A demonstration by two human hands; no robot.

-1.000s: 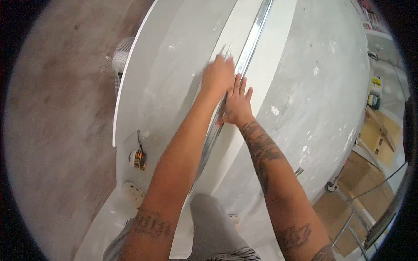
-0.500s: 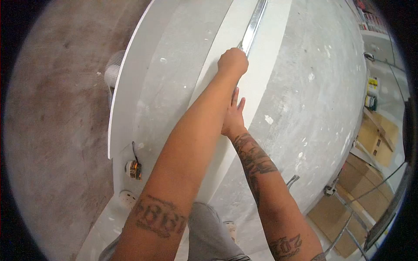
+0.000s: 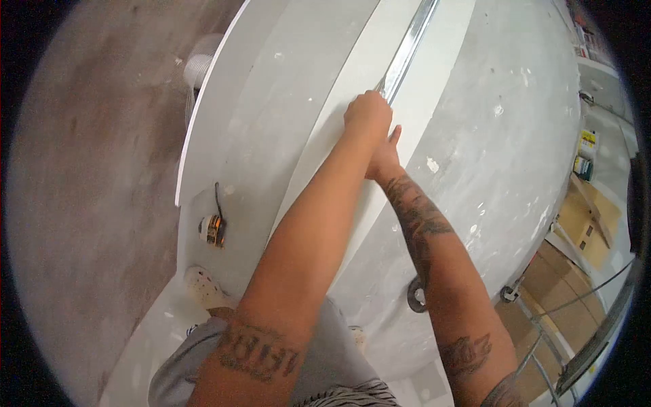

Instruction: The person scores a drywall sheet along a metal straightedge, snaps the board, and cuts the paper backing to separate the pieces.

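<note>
A shiny metal strip (image 3: 410, 51) lies lengthwise on a long white board (image 3: 444, 74). At the strip's near visible end, my left hand (image 3: 368, 115) is closed in a fist, with a thin grey tip showing just beyond the knuckles. What it grips is too hidden to name. Partly behind my left wrist, my right hand (image 3: 385, 157) rests low over the board, one finger stretched out; its other fingers are covered. Whether the strip continues beneath both hands cannot be seen.
A tape measure (image 3: 215, 230) sits on the grey surface at left. A dark ring-shaped object (image 3: 416, 296) lies beside my right forearm. My white shoe (image 3: 203, 288) shows below. Cardboard (image 3: 569, 285) and metal tubing (image 3: 546, 339) are at right, a white mesh object (image 3: 198, 70) at left.
Both hands have come nearer my body along the board, and my right hand is closer to my left. The view has shifted, uncovering more of the dark ring and my shoe.
</note>
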